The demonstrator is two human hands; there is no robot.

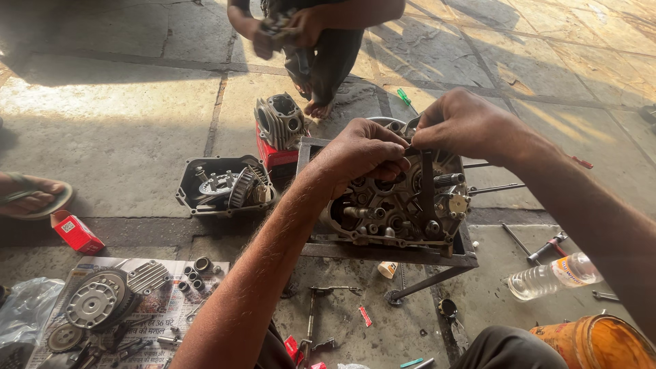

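The engine case (403, 198) is sitting on a metal stand (410, 254) on the stone floor (123, 102), its open side facing up. Both hands are working at its upper edge: the left hand (362, 152) is curling its fingers narrowly over the rim, and the right hand (465, 124) is pinching what seems to be a small part, too small to identify. The case is looking heavy, rigid and probably oily, so it is likely best gripped by its thick outer rim, not the shafts. It is showing grey cast metal crowded with gears, bolts and a dark upright bar
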